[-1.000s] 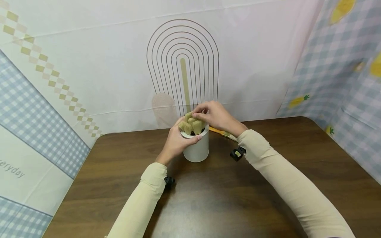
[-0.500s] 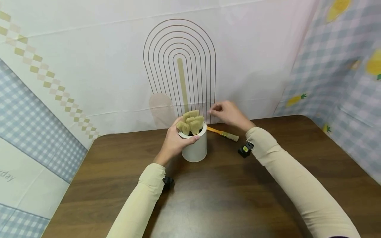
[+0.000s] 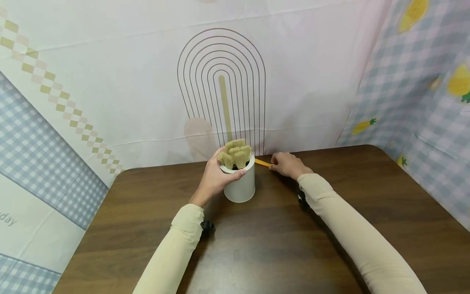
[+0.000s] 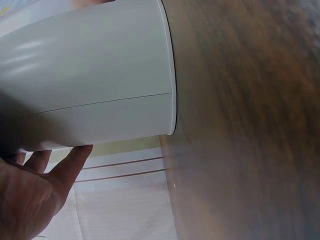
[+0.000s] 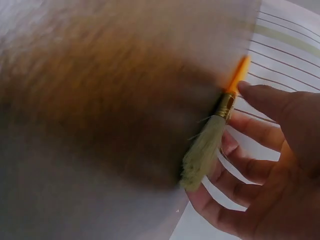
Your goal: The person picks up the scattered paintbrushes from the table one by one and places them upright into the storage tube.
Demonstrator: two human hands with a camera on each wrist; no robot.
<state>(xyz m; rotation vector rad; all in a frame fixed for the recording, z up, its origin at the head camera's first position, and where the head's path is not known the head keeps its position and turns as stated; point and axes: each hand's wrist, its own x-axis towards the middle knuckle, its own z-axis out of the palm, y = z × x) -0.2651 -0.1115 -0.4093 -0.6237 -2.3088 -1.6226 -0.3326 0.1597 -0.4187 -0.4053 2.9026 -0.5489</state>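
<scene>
A white cylindrical can stands upright on the table, filled with several paintbrushes, their pale bristles up. My left hand grips it near the top, thumb along the front rim and fingers round the far side. In the left wrist view, the fingers bend against the can's wall. Right of the can lies one more paintbrush with an orange handle and brass ferrule. My right hand is at it, thumb on the handle by the ferrule and fingers curled behind. In the head view this hand covers the bristles.
The dark wooden table runs back to a white cloth backdrop printed with arches. Blue checked cloth hangs along the right side. Each wrist carries a small black camera.
From above the can's brushes, my right hand has drawn away to the right and come down onto the loose paintbrush. My left hand stays on the can.
</scene>
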